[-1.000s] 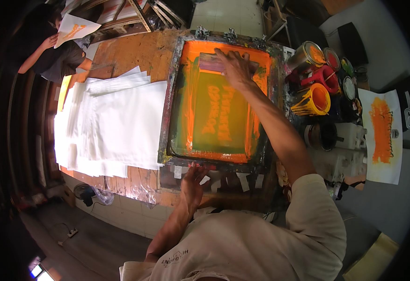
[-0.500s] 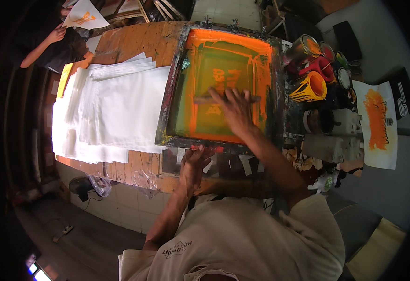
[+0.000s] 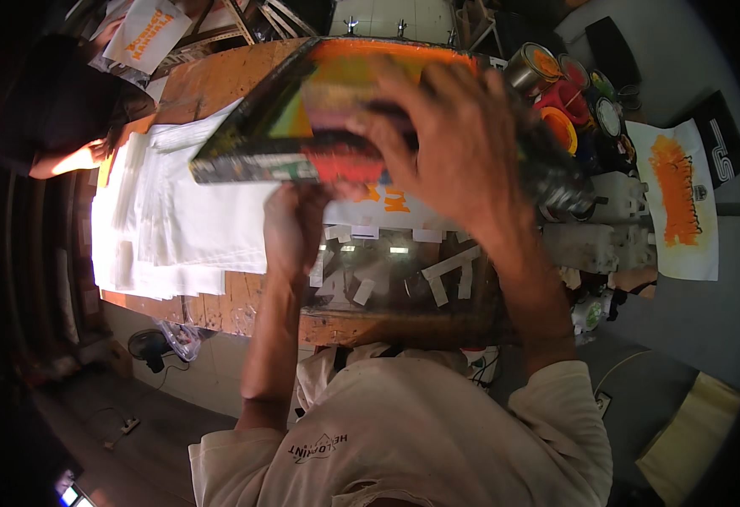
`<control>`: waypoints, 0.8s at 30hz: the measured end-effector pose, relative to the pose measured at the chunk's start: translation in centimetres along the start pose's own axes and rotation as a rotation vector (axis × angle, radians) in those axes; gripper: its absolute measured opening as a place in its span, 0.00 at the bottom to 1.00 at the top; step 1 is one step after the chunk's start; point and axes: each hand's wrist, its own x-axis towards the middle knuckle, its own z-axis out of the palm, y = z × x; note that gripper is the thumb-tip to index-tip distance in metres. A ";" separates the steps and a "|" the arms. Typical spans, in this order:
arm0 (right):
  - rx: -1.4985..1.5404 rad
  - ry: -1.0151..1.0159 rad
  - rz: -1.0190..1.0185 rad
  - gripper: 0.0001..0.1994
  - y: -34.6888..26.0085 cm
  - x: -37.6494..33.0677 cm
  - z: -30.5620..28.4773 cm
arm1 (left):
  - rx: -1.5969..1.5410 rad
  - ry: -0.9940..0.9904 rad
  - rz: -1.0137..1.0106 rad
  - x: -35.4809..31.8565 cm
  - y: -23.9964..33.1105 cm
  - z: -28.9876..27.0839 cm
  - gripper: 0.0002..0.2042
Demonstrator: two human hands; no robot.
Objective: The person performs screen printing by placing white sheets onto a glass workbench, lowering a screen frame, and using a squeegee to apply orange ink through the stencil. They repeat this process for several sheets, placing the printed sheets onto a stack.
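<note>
Apparently, raising is the step: the left hand grips the near edge of the dark, paint-stained rectangular frame, tilted above a white, orange-lettered sheet. Right hand: grip indeterminable, blurred. Next move calls for steady clearance.

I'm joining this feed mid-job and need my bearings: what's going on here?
One person has a screen-printing frame tilted, its near edge raised, with the left hand at that edge. The right hand, blurred, holds a squeegee over the frame. Beneath, a white sheet shows part of an orange print. A stack of white bags or sheets lies to the left. At upper left, another person holds a printed piece with orange lettering.
</note>
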 end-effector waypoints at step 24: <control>0.135 -0.311 0.385 0.20 4.9 18.4 -5.1 | 1.934 0.957 0.588 4.3 15.0 -24.1 0.14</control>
